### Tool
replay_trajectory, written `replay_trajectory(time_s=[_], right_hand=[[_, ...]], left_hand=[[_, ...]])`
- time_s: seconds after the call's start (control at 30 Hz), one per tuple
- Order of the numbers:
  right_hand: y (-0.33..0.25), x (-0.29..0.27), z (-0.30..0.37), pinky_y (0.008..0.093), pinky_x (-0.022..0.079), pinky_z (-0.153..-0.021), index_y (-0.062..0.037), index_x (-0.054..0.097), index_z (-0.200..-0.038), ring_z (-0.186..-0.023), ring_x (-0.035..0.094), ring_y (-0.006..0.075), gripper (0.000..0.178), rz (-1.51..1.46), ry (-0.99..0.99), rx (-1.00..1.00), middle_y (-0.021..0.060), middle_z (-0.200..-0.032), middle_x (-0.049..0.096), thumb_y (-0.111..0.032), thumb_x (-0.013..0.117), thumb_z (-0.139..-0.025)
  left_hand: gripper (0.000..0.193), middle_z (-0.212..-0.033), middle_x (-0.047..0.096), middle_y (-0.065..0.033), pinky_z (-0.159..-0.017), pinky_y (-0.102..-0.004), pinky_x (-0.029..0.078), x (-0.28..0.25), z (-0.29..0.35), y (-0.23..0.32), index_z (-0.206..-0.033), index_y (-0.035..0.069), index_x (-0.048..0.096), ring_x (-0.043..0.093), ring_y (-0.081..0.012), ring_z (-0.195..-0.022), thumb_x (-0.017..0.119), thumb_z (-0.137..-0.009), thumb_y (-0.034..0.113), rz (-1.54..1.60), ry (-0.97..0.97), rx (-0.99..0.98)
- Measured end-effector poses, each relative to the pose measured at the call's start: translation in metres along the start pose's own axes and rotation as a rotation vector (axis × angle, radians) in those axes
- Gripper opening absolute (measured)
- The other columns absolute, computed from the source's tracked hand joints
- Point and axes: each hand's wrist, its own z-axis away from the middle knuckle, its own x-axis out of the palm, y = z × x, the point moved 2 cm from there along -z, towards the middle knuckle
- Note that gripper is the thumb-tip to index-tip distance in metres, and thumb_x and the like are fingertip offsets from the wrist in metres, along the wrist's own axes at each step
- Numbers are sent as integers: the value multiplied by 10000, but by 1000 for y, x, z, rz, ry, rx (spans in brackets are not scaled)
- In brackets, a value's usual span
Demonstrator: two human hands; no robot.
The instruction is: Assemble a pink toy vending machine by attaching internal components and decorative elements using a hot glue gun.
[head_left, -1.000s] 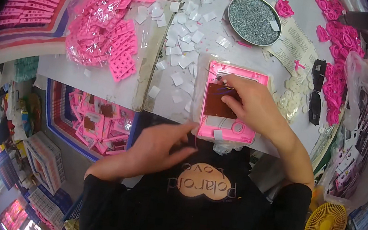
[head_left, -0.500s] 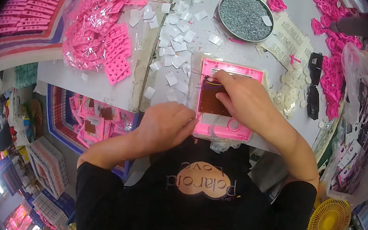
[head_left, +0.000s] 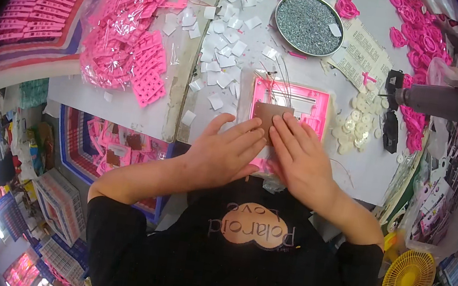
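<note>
A pink plastic casing (head_left: 319,106) lies open on a pad at the front edge of the table. Inside it sits a brown circuit board (head_left: 266,113), with thin wires (head_left: 286,81) rising from its far edge. My left hand (head_left: 228,151) lays its stretched fingertips on the left part of the board. On the board's right side, my right hand (head_left: 303,158) rests flat with fingers extended. Both hands cover the near part of the casing. Neither hand grips anything.
A round dish of small screws (head_left: 308,25) stands behind the casing. White paper squares (head_left: 222,61) lie to the left, white plastic discs (head_left: 363,114) to the right. A dark power screwdriver (head_left: 448,102) juts in from the right. A bag of pink keypads (head_left: 122,30) sits further left.
My right hand has moved off the wires and down onto the board. My left hand has come from the casing's edge onto the board, its fingers now straightened. The screwdriver has swung into view.
</note>
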Motion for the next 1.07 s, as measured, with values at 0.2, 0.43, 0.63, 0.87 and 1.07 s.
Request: replay_trajectory(time_s=[0.2, 0.43, 0.63, 0.87, 1.07], right_hand=[[-10, -2, -5, 507, 380, -1092, 97, 600, -1281, -1311, 491, 372, 542, 155, -154, 21, 246, -1434, 521, -246, 648, -863], [-12, -9, -13, 507, 373, -1067, 114, 589, -1272, -1213, 518, 322, 545, 272, -217, -37, 248, -1418, 517, -210, 622, -835], [-12, -12, -17, 496, 387, -1053, 115, 608, -1236, -1198, 523, 313, 527, 234, -209, -36, 238, -1383, 536, -179, 627, -800], [-12, -10, -14, 484, 394, -1037, 113, 622, -1213, -1206, 507, 322, 519, 200, -188, -19, 231, -1367, 546, -178, 644, -785], [-12, -4, -12, 480, 389, -1037, 113, 624, -1216, -1249, 472, 328, 530, 208, -197, -1, 203, -1434, 490, -197, 655, -787]], left_hand=[[519, -1314, 613, -66, -973, -452, 356, -2, -2, 4, -1267, 65, 637, 513, -199, -1347, 724, -845, 355, -32, -38, -9], [214, -934, 686, -91, -754, -428, 465, -39, -84, -62, -977, 105, 695, 653, -300, -894, 746, -809, 228, 355, -11, 51], [131, -860, 649, -47, -876, -486, 426, -7, -215, -127, -864, 116, 708, 626, -275, -956, 704, -847, 246, -247, 248, 70], [173, -910, 676, -48, -888, -475, 407, -1, -235, -137, -871, 143, 716, 633, -253, -991, 649, -912, 296, -348, 282, -16], [265, -1007, 750, -112, -933, -445, 405, -20, -250, -140, -897, 128, 760, 666, -244, -1058, 604, -917, 340, -428, -10, -156]])
